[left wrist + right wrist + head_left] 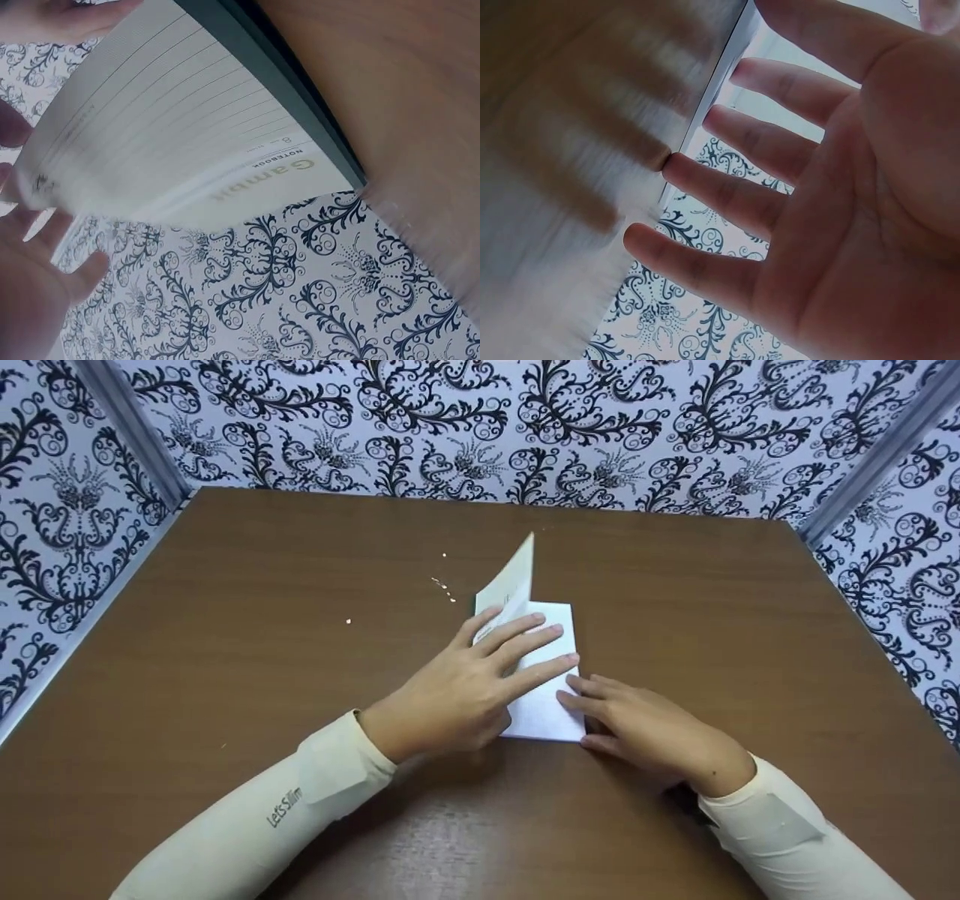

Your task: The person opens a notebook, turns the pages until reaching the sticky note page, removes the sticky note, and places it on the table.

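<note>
Left hand (480,679) spread flat over open notebook (544,716) (left pages raised), ungripped; right hand (652,727), fingers loose, touches its right edge, grasping nothing.

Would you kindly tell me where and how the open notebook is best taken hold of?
I'd probably pinch the notebook at its right edge, coming from the right: that edge looks straight and lies low near the right hand, while a raised leaf stands towards the left.
</note>
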Demonstrator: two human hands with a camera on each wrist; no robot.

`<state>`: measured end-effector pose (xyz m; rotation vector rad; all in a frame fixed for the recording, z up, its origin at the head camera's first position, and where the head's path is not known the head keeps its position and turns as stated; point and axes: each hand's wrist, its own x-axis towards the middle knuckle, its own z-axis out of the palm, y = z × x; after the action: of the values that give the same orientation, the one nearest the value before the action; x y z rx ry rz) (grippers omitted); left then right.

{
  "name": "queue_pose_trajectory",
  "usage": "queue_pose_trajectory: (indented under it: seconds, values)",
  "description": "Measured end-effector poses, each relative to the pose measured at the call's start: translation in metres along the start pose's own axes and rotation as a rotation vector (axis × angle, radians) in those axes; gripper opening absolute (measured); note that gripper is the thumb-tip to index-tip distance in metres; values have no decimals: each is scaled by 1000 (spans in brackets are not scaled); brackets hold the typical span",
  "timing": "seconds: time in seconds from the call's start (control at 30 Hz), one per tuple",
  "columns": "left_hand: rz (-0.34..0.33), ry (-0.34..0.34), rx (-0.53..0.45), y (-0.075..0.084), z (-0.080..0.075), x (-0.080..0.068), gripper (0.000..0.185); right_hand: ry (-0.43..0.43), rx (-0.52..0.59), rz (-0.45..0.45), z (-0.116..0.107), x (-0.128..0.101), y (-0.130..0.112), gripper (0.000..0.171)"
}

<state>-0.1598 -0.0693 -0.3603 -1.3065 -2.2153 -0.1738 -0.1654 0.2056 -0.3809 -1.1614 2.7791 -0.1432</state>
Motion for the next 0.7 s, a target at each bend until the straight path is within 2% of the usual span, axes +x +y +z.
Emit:
queue_pose_trajectory:
  seconds: [0.13,0.27,0.47,0.7]
  values:
    - [37,57,20,-3,-8,2,55,-15,10,17,-1,-1,-1,55]
    - [57,74,48,-5,-13,4,40,-22,22,20,0,-2,0,55]
    - [48,79,66,-9,-21,4,31,-37,30,32,-1,-2,1,55]
    - [-7,62,100,-11,-34,2,29,-24,23,19,-1,-2,1,55]
